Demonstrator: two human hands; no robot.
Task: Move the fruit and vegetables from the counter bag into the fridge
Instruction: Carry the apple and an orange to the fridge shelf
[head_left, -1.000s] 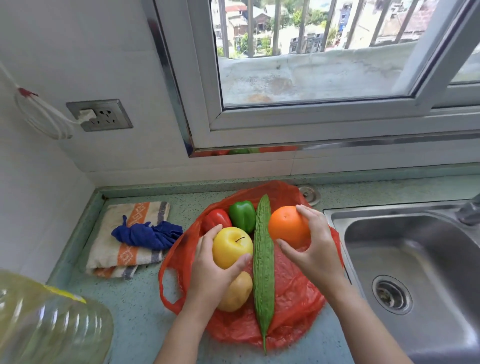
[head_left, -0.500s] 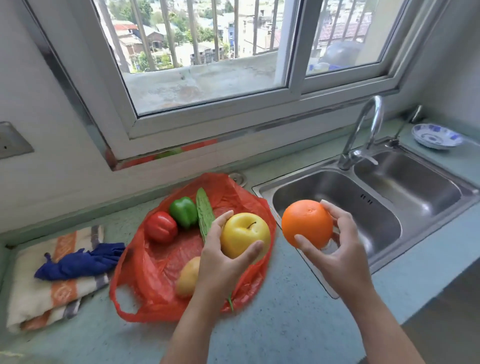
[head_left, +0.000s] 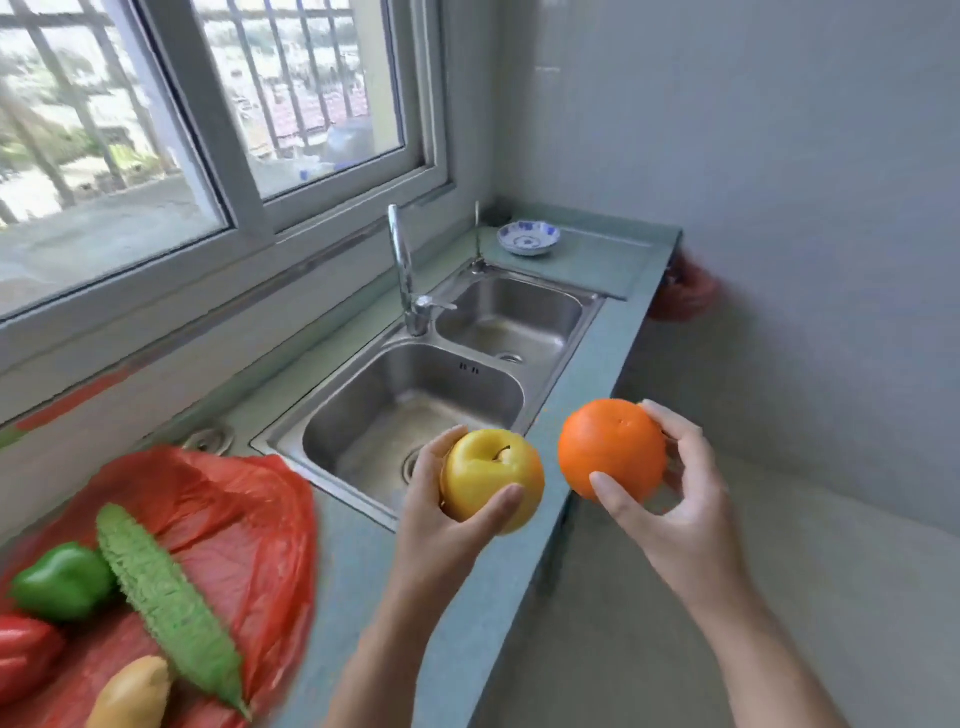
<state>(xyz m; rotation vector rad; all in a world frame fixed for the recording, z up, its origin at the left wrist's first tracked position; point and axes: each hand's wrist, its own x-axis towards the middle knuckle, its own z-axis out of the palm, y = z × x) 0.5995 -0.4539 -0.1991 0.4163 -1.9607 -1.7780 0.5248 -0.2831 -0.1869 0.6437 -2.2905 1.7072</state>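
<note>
My left hand (head_left: 441, 525) grips a yellow apple (head_left: 488, 478) above the counter's front edge, by the sink. My right hand (head_left: 675, 499) holds an orange (head_left: 610, 447) in the air past the counter edge, over the floor. The red plastic bag (head_left: 228, 514) lies open on the counter at the lower left. On it rest a green pepper (head_left: 62, 579), a bitter gourd (head_left: 166, 597), a red pepper (head_left: 23, 654) and a potato (head_left: 130, 693). No fridge is in view.
A steel double sink (head_left: 415, 410) with a tall tap (head_left: 402, 270) fills the counter's middle. A blue-and-white dish (head_left: 527, 236) sits at the counter's far end. A window runs along the left wall. Open floor lies to the right of the counter.
Both hands have lifted the apple and the orange off the bag and carried them rightward, past the sink. My view has swung right, so the bag now lies at the lower left.
</note>
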